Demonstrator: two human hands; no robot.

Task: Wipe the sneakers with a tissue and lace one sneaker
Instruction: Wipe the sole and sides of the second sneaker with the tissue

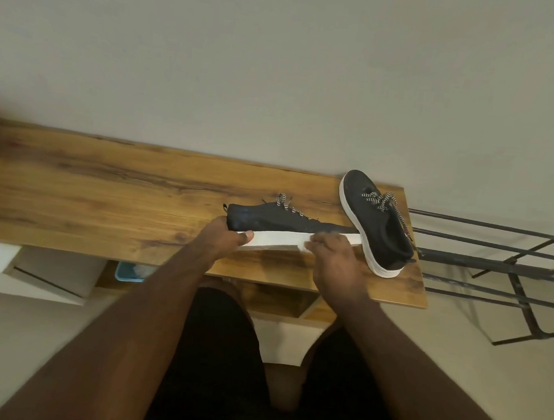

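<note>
— Why is everything crowded at the right end of the table (pixel 92 192)?

— It keeps both shoes within reach of the person's arms. The wooden top runs across the middle of the frame, and the work is at its lower right corner, near the metal rack (pixel 500 256) off the edge.

— And the second sneaker (pixel 375 222)?

— It is parked upright at the far right with its toe pointing to the wall, just beside the one being cleaned. I'd say it is waiting its turn, or already done; I cannot tell which.

— The first sneaker (pixel 278 218) lies on its side?

— Yes, at centre frame. That turns the white sole (pixel 280 239) toward the person, so it can be rubbed.

— What are the hands doing?

— The left hand (pixel 225 236) grips the heel end, thumb on the sole, to steady it. The right hand (pixel 334 255) curls over a white tissue (pixel 307 245) and presses it against the sole.

— Laces?

— Striped, and threaded on both.
</note>
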